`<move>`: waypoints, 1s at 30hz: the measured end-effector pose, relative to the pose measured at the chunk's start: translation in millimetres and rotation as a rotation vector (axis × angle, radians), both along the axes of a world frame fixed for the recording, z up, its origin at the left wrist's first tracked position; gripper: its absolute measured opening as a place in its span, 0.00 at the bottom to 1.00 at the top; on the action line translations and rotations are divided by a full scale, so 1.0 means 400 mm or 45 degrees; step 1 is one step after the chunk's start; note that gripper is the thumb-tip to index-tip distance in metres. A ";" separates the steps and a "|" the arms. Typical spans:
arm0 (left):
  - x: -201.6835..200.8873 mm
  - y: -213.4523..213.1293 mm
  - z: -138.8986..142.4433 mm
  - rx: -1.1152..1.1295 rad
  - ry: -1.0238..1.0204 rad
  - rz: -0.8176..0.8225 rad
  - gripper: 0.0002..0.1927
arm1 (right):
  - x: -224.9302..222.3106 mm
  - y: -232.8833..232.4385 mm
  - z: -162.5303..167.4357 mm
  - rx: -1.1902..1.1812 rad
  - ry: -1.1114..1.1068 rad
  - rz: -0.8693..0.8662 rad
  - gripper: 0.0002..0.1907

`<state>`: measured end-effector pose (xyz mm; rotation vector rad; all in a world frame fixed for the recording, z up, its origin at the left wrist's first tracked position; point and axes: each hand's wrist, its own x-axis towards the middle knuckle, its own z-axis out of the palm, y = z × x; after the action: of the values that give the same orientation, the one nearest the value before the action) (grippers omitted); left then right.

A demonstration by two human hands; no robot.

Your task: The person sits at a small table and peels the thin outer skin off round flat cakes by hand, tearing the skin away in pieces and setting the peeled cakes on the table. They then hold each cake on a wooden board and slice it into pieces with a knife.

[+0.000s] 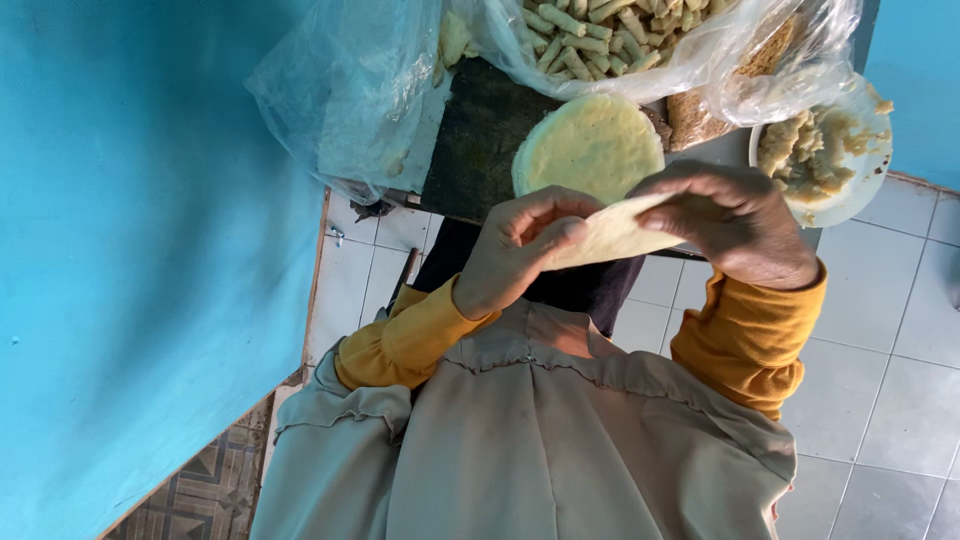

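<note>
Both of my hands hold one thin, pale round wrapper (610,235) between them, lifted just in front of my chest. My left hand (515,255) pinches its left edge with thumb and fingers. Gripping the right edge from above is my right hand (735,225). Directly beyond the hands lies a stack of the same round wrappers (590,145) on a dark board (475,140). A white plate (860,190) with lumpy beige filling (805,150) sits to the right of the stack.
A clear plastic bag (640,40) full of several finished rolled sticks lies at the far side, with more crumpled plastic (350,90) to its left. A blue wall (140,250) runs along the left. Pale floor tiles (880,400) show on the right.
</note>
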<state>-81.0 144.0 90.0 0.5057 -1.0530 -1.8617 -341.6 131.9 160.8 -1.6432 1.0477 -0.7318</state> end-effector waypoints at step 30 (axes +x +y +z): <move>-0.114 0.056 -0.072 0.148 0.059 0.049 0.06 | 0.164 0.178 0.030 -0.432 0.404 -0.679 0.05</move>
<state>-126.4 166.3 61.3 0.5440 -0.9022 -1.8992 -275.8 203.0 172.8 -1.8222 1.7013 -1.0619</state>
